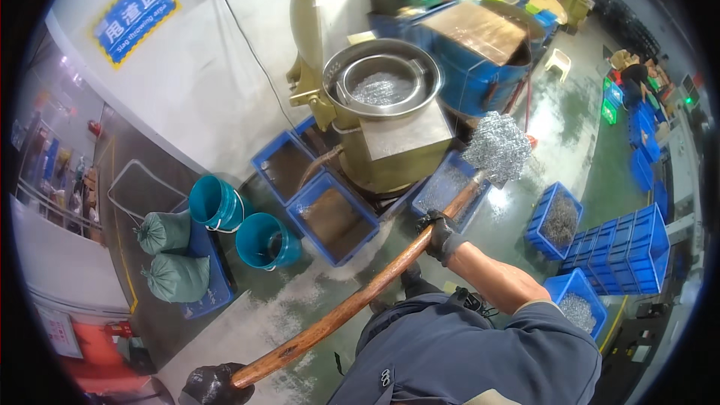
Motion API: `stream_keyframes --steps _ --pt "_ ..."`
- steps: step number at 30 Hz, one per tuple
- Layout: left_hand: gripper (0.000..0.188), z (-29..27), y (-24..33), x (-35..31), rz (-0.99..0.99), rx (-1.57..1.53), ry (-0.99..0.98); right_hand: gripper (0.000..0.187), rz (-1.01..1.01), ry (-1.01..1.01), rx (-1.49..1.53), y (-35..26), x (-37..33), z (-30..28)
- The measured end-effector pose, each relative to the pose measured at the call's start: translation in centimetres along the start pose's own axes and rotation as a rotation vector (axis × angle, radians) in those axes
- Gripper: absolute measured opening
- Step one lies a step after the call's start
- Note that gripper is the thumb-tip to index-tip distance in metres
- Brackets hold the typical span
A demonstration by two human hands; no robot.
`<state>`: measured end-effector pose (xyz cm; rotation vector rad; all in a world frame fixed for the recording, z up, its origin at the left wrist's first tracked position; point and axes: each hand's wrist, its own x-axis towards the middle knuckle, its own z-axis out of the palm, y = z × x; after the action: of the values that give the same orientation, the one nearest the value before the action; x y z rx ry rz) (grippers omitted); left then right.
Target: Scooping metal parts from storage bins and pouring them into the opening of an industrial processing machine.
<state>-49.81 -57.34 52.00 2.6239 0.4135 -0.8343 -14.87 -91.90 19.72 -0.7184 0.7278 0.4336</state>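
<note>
With both black-gloved hands I hold a long wooden-handled shovel (330, 319) that slants up across my front. My left hand (214, 384) is closed round the handle's end at the lower left. My right hand (444, 237) grips it further up, near the shovel's head. A heap of silvery metal shavings (499, 148) covers the head, so the blade is hidden. Left of this load stands an olive-coloured machine (382, 165) with a round steel bowl (337, 75) on top, holding more shavings (381, 90). Below the load is a blue crate (442, 189) with some shavings inside.
Blue crates (334, 255) and two teal buckets (217, 206) stand left of the machine. Further left, tied sacks (176, 277) lie on a blue trolley (214, 277). At right are a crate of shavings (544, 236) and stacked blue crates (619, 251). A blue drum (480, 75) stands behind.
</note>
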Motion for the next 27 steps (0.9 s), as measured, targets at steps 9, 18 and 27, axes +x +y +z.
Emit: stream_keyframes --steps 9,18,27 --pt "0.032 -2.3 1.1 -2.5 -0.257 -0.407 0.033 0.018 0.042 -0.076 -0.214 -2.8 -3.9 11.5" --pt "0.036 -0.3 4.7 -3.6 -0.319 -0.177 0.125 0.032 0.105 -0.234 -0.496 -1.2 3.5 18.3" --pt "0.031 6.0 7.3 2.5 -0.516 -1.157 -0.106 0.026 0.246 -0.204 -0.863 -2.5 8.8 19.8"
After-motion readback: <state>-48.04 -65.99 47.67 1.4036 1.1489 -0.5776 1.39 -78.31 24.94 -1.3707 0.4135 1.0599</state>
